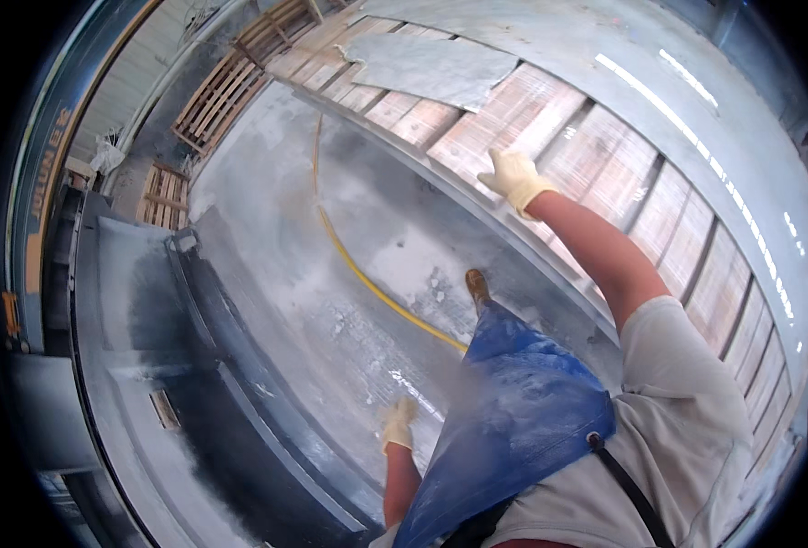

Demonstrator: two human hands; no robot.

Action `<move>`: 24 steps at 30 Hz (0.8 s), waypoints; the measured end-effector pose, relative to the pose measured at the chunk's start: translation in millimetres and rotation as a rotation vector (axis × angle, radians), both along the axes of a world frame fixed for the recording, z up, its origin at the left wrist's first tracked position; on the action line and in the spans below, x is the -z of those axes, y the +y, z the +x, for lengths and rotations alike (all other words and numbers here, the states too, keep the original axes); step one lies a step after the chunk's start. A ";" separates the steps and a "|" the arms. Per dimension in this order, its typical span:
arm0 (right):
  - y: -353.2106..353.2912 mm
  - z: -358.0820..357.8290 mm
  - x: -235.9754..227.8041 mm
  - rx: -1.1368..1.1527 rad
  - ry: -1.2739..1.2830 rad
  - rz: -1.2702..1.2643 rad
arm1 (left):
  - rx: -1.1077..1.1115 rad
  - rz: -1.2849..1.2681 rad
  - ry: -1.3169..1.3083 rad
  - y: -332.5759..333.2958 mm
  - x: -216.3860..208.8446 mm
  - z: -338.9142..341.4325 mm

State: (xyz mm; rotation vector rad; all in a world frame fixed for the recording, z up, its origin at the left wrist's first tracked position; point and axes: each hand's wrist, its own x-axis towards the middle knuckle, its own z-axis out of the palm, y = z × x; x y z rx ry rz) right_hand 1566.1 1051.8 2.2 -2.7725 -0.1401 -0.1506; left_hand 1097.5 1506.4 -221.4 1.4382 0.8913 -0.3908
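Observation:
My right hand [514, 178], in a cream glove, reaches out over the near edge of a long row of pale wooden boards [596, 151]. Its thumb and a finger stand apart, and I see nothing in its grasp; whether it touches the boards, I cannot tell. Low down beside my blue apron [532, 393], my left hand [399, 423] hangs above the floor, gloved the same way. It is slightly blurred, with its fingers loosely extended and no object visible in it.
A yellow hose [377, 288] snakes across the dusty grey floor [285, 210] near my brown boot [477, 285]. Dark grey machinery [203, 365] stands on the left. Wooden pallets [221, 100] lie at the far left. A grey sheet [431, 66] covers some far boards.

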 end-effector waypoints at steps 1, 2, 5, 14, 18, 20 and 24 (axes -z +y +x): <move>-7.3 33.5 3.1 0.036 -0.017 -0.049 | 0.077 0.000 0.011 -9.6 -11.9 17.3; -9.7 70.7 4.1 0.054 -0.040 -0.094 | 0.055 -0.002 0.142 -14.7 -12.5 29.8; -26.8 162.8 43.5 0.140 -0.125 -0.076 | 0.114 0.006 0.352 -13.1 -15.3 67.0; 1.0 291.9 78.6 0.251 0.168 -0.543 | 0.339 0.153 0.330 18.8 -44.1 208.0; 4.7 305.1 65.2 0.209 0.236 -0.683 | 0.487 0.197 0.310 44.6 -35.9 281.7; 5.7 316.7 82.9 0.219 0.132 -0.698 | 0.549 0.225 0.295 59.9 -29.6 319.9; 9.2 334.1 96.6 0.247 0.151 -0.630 | 0.491 0.063 0.304 57.9 -44.6 415.3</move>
